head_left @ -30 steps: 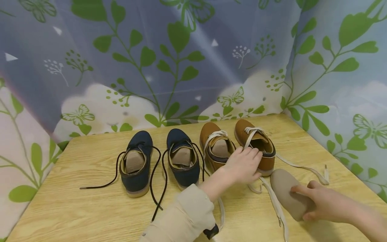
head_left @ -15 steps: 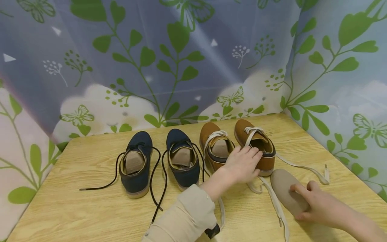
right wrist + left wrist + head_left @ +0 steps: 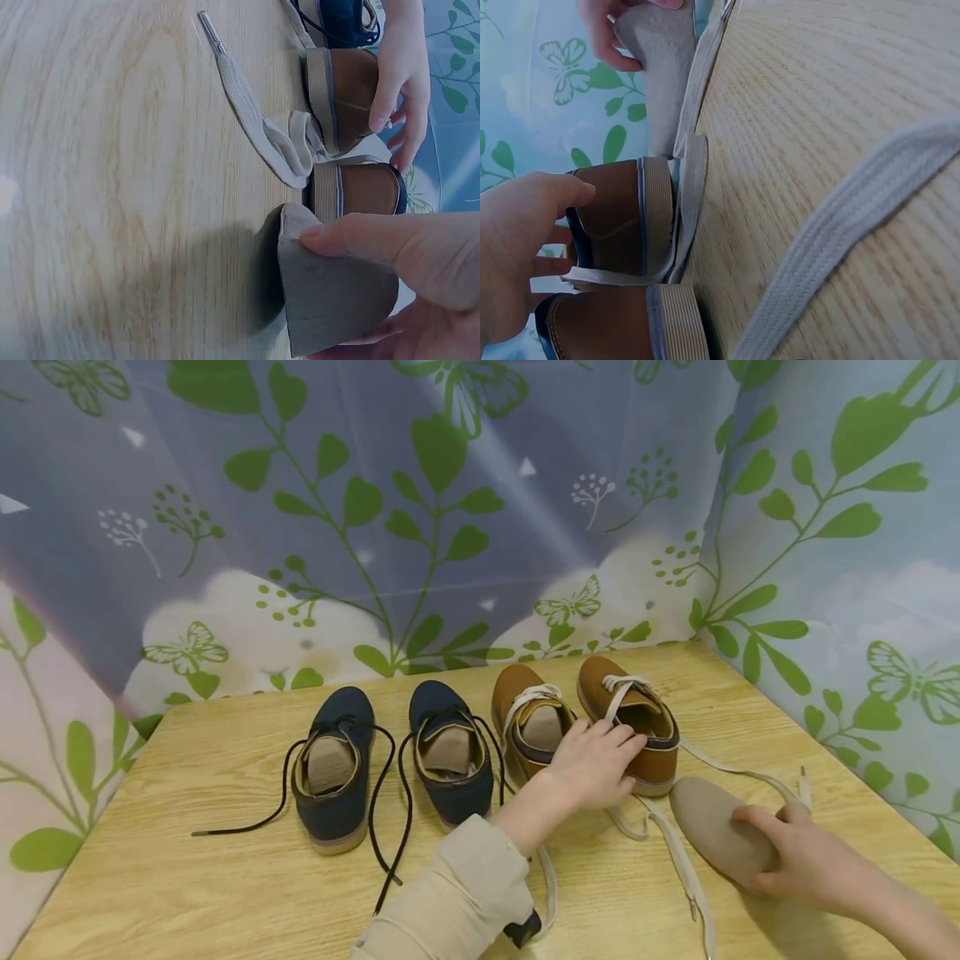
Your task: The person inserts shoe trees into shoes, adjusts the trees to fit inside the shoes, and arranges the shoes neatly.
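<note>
In the head view my right hand (image 3: 817, 860) grips a beige, rounded shoe insert (image 3: 712, 827) by its near end, thumb on one side and fingers on the other. Its far tip is right at the heel of the right brown shoe (image 3: 648, 772), whose opening shows hollow. My left hand (image 3: 592, 768) rests over that shoe's heel collar, fingers relaxed; in the left wrist view its thumb (image 3: 574, 193) lies along the heel. Beside it stands the left brown shoe (image 3: 517, 681), partly hidden by the left hand, with a similar insert (image 3: 542, 727) inside.
Two navy shoes (image 3: 337, 810) with inserts and black laces stand to the left on the wooden table (image 3: 225, 893). Loose white laces (image 3: 678, 860) trail from the brown shoes across the tabletop. A leaf-patterned cloth (image 3: 465, 552) hangs behind.
My right hand has shifted its hold slightly and moved a little forward, now covering more of the insert's near end. The left hand stays on the right brown shoe.
</note>
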The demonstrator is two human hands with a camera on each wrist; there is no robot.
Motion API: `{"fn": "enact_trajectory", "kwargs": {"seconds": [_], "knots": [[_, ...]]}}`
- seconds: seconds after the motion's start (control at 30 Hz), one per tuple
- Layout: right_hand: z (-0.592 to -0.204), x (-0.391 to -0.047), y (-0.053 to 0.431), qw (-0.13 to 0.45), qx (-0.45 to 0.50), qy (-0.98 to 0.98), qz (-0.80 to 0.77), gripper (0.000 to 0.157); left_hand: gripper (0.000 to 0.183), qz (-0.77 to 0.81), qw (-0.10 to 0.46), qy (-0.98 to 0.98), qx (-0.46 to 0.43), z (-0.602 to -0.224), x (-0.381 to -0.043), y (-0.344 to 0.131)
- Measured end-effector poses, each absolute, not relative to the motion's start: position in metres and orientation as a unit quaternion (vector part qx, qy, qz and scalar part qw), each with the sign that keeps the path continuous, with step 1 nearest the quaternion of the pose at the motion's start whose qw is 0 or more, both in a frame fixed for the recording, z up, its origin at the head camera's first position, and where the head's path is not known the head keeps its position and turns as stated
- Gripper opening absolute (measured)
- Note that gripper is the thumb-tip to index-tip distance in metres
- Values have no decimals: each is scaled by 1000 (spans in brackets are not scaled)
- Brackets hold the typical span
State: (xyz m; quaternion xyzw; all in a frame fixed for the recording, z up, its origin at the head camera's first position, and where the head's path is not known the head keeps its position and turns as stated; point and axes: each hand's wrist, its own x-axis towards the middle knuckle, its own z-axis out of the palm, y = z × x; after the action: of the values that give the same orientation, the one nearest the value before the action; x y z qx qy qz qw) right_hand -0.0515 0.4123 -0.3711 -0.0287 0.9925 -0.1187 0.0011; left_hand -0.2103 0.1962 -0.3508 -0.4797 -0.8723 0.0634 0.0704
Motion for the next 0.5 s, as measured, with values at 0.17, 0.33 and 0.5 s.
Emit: {"fn": "enact_trajectory", "kwargs": {"seconds": [0.17,0.33,0.5], "knots": [[-372,-51,414,-16,-12,991,-131,65,57,61,72,-870,-484,-352,-211,196],[-368,-52,418,-33,5,990,-137,65,57,59,72,-870,-485,-352,-212,196],[-361,-51,423,-39,27,989,-138,65,57,57,76,-868,-487,-352,-212,195]]}}
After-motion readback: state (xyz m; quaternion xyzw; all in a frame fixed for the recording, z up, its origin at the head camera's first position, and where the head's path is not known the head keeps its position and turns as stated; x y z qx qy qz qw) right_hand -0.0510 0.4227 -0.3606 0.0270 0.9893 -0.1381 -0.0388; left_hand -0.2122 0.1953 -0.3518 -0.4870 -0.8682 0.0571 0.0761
